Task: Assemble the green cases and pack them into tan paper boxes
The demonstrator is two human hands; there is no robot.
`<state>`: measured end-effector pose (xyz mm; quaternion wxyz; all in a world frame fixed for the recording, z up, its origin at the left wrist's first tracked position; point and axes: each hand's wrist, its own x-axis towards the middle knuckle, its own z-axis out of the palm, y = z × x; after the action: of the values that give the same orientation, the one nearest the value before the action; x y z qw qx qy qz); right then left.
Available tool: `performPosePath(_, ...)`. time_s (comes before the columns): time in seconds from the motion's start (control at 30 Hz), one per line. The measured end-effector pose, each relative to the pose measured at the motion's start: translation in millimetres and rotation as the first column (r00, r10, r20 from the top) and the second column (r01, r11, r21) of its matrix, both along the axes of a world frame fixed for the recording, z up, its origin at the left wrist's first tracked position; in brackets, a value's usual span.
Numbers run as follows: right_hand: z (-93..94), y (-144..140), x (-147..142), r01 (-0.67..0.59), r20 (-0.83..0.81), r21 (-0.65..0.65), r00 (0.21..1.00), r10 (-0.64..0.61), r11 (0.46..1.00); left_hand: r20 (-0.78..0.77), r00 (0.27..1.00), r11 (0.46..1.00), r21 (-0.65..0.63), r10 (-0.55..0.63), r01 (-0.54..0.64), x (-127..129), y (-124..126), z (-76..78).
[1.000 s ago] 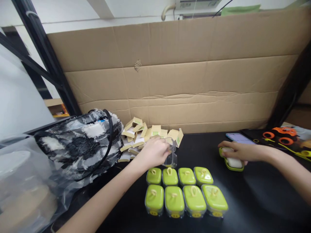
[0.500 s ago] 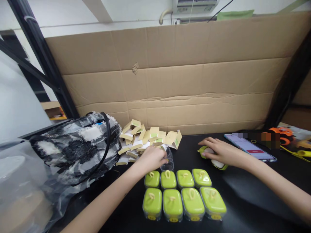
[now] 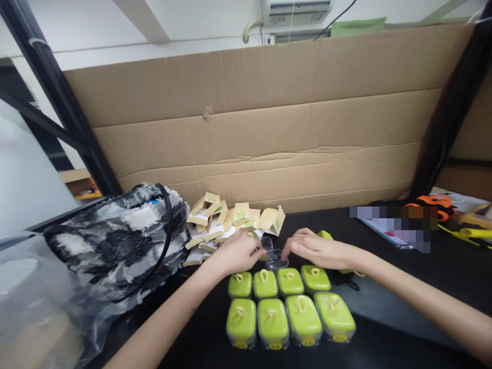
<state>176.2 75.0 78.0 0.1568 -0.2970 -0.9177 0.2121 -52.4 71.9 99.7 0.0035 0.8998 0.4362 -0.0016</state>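
Both hands meet at clear plastic cup [image 3: 275,260]: left hand [image 3: 235,252] pinches its rim; right hand [image 3: 312,249], fingers loosely curled, covers green lid [image 3: 325,235].

Both hands [image 3: 238,252] at clear container [image 3: 275,260]

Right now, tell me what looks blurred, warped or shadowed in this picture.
Head view: a pixelated patch masks the right rear of the table; the cardboard wall bows from lens distortion; the right hand casts a soft shadow on the black table; green-lidded boxes stay sharp.
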Motion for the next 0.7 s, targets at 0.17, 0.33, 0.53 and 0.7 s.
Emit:
performPosePath(0.17,-6.5,8,21,0.181,-0.002,-0.023,0.983,-0.181,0.983,0.081,0.997,1.0,-0.001,-0.006,0.006,-2,2,-3.7)
performPosePath(0.33,-13.0,11,23,0.233,-0.014,-0.026,0.972,-0.233,0.972,0.154,0.987,0.994,-0.088,-0.052,0.066,-2,2,-5.6)
performPosePath(0.53,-3.4,-1,13,0.273,0.01,-0.014,0.962,-0.273,0.962,0.215,0.973,0.968,-0.212,-0.085,0.131,-2,5,-7.1)
performPosePath(0.7,4.0,-11,12,0.254,0.029,-0.026,0.967,-0.253,0.967,0.278,0.958,0.958,-0.246,-0.075,0.146,-4,7,-9.7)
